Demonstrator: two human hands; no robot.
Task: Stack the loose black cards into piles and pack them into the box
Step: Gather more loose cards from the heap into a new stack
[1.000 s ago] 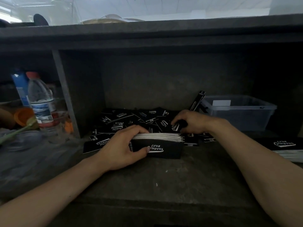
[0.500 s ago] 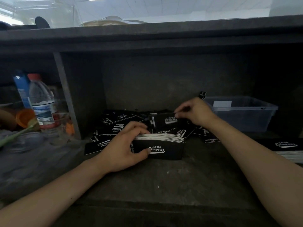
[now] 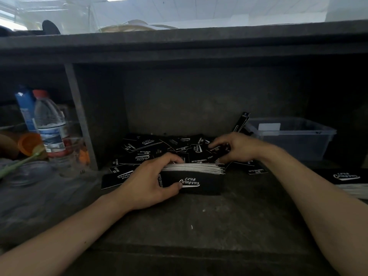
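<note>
**Card lowered to pile**

Head view: the stack of black white-edged cards [image 3: 196, 177] is gripped at 9 o'clock by the left hand [image 3: 147, 182]. A single black card [image 3: 219, 151], raised earlier, is pinched lower at 1 o'clock by the right hand [image 3: 239, 149]. Piling is judged unfinished, with the clear plastic box [image 3: 294, 139] unreached at 3 o'clock.

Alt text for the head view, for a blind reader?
A person's left hand grips a stack of black cards standing on edge on a dark shelf, while the right hand reaches among the loose cards behind it. A clear plastic box sits to the right.
</note>
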